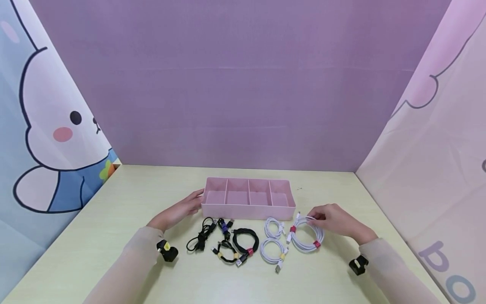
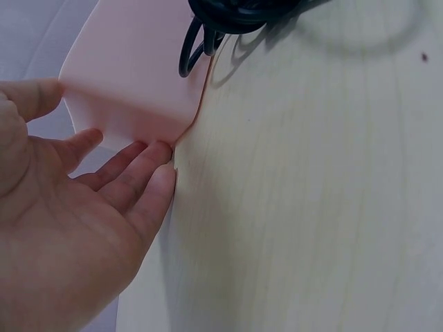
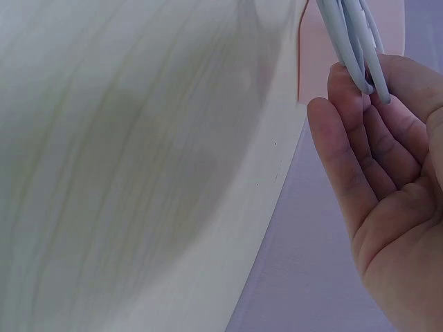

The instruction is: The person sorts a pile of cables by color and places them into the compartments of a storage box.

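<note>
A pink tray (image 1: pixel 248 210) with four empty compartments stands mid-table. My left hand (image 1: pixel 191 203) lies flat against its left end. In the left wrist view the straight fingers (image 2: pixel 149 173) touch the tray's corner (image 2: pixel 131 76). My right hand (image 1: pixel 318 218) reaches a large white cable coil (image 1: pixel 305 239) bound with red ties, right of the tray. The right wrist view shows its white strands (image 3: pixel 349 34) pinched between my fingertips (image 3: pixel 344 86) and thumb. In front of the tray lie several black coiled cables (image 1: pixel 245 241) and two smaller white coils (image 1: pixel 272 252).
The pale wooden table (image 1: pixel 114 211) is walled by a purple backdrop and printed cloth panels on both sides. A loose black cable bundle (image 1: pixel 201 237) lies nearest my left forearm. A small black device sits on each wrist.
</note>
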The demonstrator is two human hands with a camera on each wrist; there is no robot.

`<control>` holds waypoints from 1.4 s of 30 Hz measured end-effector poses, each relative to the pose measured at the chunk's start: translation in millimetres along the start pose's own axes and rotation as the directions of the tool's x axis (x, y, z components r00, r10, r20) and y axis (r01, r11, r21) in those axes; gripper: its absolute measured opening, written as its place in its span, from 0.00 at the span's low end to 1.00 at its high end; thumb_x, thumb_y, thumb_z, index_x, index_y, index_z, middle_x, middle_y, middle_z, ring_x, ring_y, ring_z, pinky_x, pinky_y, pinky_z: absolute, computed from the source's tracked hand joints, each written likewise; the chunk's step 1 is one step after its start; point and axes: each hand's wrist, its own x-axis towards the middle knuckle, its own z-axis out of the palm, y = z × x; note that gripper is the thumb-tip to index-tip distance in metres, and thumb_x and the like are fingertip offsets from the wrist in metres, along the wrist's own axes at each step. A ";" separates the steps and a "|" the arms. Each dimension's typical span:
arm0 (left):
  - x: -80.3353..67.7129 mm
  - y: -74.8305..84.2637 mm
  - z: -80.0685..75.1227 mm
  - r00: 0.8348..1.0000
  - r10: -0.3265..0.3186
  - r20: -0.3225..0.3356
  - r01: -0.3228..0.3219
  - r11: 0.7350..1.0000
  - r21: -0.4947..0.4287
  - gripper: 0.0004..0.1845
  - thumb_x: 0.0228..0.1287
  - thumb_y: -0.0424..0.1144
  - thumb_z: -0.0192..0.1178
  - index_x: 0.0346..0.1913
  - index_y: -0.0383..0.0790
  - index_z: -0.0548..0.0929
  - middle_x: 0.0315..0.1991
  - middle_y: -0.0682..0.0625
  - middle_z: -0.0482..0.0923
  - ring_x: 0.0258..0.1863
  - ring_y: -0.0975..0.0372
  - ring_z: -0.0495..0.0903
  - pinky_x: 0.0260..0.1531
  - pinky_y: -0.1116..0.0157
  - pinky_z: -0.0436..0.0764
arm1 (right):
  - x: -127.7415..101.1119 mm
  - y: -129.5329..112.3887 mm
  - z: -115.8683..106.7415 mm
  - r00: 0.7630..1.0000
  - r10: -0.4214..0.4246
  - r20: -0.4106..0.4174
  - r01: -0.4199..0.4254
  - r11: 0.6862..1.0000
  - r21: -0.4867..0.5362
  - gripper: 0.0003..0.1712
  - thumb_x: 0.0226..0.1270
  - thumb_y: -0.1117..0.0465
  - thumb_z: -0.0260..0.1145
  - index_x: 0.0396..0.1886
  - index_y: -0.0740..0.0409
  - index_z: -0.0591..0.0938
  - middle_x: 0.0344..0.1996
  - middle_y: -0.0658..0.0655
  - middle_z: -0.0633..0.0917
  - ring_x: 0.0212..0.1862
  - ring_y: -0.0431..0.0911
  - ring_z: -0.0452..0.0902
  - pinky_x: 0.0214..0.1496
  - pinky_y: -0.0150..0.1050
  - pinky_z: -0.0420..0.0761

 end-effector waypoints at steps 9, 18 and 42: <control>-0.1 -0.1 -0.5 1.000 -0.001 0.002 0.001 1.000 0.003 0.34 0.83 0.54 0.37 0.82 0.46 0.43 0.78 0.40 0.53 0.74 0.45 0.57 0.74 0.46 0.57 | 1.1 3.3 -1.8 1.000 0.001 -0.016 0.000 0.999 0.036 0.06 0.68 0.58 0.71 0.40 0.54 0.88 0.30 0.43 0.86 0.30 0.36 0.75 0.31 0.30 0.79; -0.8 0.2 -0.7 1.000 0.001 0.006 -0.001 1.000 0.004 0.33 0.83 0.53 0.36 0.82 0.46 0.43 0.78 0.40 0.53 0.74 0.45 0.57 0.74 0.45 0.57 | 1.0 1.0 -6.5 1.000 0.004 -0.027 -0.003 0.998 0.056 0.08 0.69 0.57 0.70 0.42 0.56 0.88 0.32 0.44 0.86 0.33 0.38 0.78 0.35 0.31 0.81; 2.6 1.0 1.3 1.000 -0.003 -0.006 0.003 1.000 0.002 0.32 0.84 0.51 0.36 0.82 0.44 0.43 0.79 0.39 0.50 0.76 0.46 0.53 0.75 0.47 0.54 | 3.9 -3.1 -12.1 0.998 -0.007 -0.060 0.014 0.993 0.118 0.07 0.70 0.57 0.69 0.43 0.54 0.87 0.32 0.47 0.87 0.34 0.39 0.82 0.37 0.32 0.84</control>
